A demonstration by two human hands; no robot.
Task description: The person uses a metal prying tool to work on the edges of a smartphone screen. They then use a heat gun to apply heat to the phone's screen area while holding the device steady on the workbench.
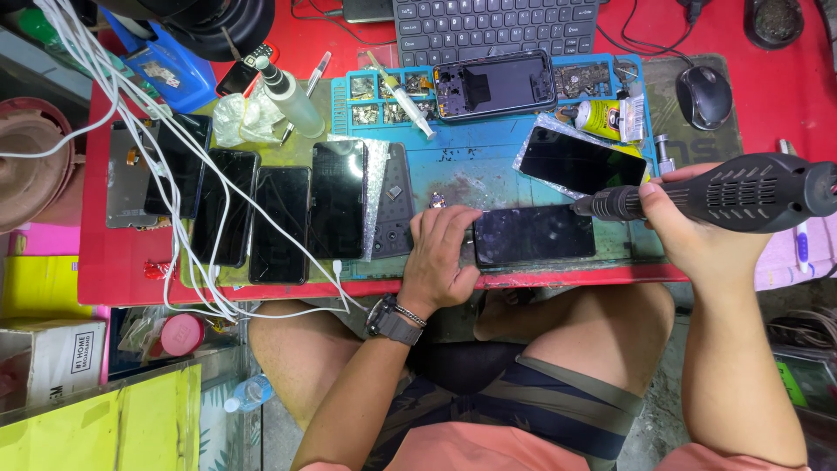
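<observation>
left hand steadies dark phone; right hand grips rotary tool.

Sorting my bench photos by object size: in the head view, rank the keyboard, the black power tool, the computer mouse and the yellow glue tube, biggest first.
1. Keyboard, though partly cut off by the frame.
2. Black power tool in the right hand; it is raised toward the camera, so this rank is unsure.
3. Computer mouse.
4. Yellow glue tube.

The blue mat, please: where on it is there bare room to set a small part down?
The blue mat is bare at its centre, between the parts tray above and the left hand below. Left of that, the row of phones and white cables crowd everything.
</observation>
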